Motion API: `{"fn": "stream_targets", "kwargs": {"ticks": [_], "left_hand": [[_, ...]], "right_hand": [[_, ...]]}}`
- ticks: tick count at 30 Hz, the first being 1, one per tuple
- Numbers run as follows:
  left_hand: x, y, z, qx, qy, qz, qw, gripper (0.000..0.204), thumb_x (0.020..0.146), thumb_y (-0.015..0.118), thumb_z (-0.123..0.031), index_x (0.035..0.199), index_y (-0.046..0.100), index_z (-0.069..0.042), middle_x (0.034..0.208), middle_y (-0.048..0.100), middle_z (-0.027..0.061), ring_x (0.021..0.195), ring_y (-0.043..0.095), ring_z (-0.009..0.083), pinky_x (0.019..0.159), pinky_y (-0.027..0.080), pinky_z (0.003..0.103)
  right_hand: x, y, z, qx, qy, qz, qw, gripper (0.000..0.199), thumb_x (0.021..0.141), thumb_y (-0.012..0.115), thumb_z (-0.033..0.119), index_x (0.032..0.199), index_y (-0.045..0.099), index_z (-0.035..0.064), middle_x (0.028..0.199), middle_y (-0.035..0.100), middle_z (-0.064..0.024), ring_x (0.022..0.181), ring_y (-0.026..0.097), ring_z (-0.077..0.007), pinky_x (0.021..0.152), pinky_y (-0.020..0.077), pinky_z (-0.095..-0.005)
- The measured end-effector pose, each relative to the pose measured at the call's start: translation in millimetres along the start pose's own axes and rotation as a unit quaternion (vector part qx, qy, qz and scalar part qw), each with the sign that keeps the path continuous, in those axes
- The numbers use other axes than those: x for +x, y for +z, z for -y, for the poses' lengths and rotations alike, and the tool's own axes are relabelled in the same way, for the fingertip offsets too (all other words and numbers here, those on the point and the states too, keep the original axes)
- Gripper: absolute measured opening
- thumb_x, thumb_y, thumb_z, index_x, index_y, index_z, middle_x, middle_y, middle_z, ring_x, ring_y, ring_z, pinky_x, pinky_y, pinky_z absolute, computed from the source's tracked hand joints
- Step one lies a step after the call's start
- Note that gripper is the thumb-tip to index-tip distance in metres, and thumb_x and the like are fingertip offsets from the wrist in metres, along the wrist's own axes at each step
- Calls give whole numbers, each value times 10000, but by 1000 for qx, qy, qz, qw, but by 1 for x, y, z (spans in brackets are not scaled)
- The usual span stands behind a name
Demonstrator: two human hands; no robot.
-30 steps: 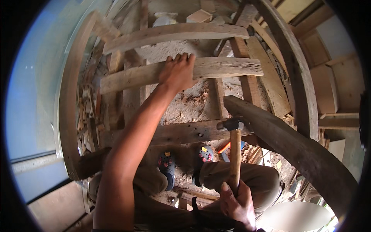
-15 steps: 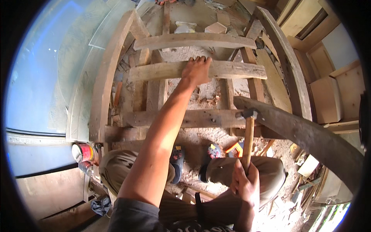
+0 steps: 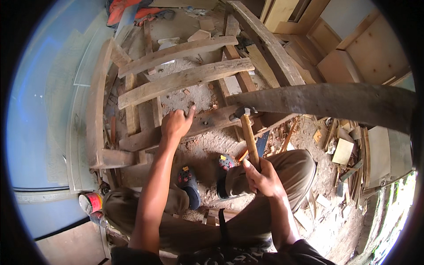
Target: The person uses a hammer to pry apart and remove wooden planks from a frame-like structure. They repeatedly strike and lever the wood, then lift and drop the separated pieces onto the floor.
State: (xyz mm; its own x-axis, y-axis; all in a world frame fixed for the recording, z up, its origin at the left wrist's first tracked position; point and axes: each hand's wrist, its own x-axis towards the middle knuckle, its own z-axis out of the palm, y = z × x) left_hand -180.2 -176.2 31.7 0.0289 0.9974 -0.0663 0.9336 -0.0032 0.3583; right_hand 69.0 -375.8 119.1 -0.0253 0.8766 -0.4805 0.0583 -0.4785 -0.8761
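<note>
My right hand (image 3: pixel 265 179) is wrapped round the wooden handle of a hammer (image 3: pixel 250 140). The hammer stands head up, its dark metal head in front of a thick, weathered board (image 3: pixel 327 100) at the right. My left hand (image 3: pixel 176 124) is over the near wooden slat (image 3: pixel 216 120), one digit stretched out and nothing visible in it; its other fingers are mostly hidden. Whether it touches that slat I cannot tell. Beyond it, the middle slat (image 3: pixel 185 82) and the far slat (image 3: pixel 176 54) span the wooden frame (image 3: pixel 98 101).
At the left are large bluish panels (image 3: pixel 39 110) and a tin with a red and yellow label (image 3: pixel 91 202). Wood scraps (image 3: pixel 342 151) litter the ground at the right. Wooden panels (image 3: pixel 375 46) stand at the far right. Orange and dark cloth (image 3: pixel 121 12) lies at the far left.
My left hand has let go of the middle slat and come nearer, over the near slat. The view has turned, and the hammer now tilts left in my right hand.
</note>
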Motion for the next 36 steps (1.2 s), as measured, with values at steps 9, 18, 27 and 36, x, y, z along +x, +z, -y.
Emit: {"fn": "stream_targets", "kwargs": {"ticks": [9,18,27,36], "left_hand": [[-1,-3,5,7,-19,13,1000,758,988,336,-595,808,698,46,873,680,284,865,669,440,783,533,502],[2,-5,-1,8,-46,23,999,730,991,323,-585,862,698,28,886,694,248,866,665,450,817,527,506],[2,-1,0,-13,-70,26,997,637,973,393,-523,1017,664,52,1110,633,303,1043,605,486,889,488,521],[9,17,1,13,-59,2,998,563,973,417,-468,988,702,17,1058,676,266,1024,641,437,902,508,486]], "right_hand": [[-5,19,-3,-37,-35,17,999,498,953,624,481,790,547,17,513,488,7,434,485,-81,412,371,-275],[-3,14,-3,-109,-91,-41,989,543,926,659,490,830,589,-40,622,565,-43,596,524,-94,552,438,-313],[-13,24,-33,-113,-111,-60,986,461,949,645,447,836,548,11,564,463,10,518,453,-75,491,400,-296],[-6,19,-49,-75,-100,-38,991,467,960,630,443,852,582,-8,562,471,28,436,443,-53,404,356,-256]]}}
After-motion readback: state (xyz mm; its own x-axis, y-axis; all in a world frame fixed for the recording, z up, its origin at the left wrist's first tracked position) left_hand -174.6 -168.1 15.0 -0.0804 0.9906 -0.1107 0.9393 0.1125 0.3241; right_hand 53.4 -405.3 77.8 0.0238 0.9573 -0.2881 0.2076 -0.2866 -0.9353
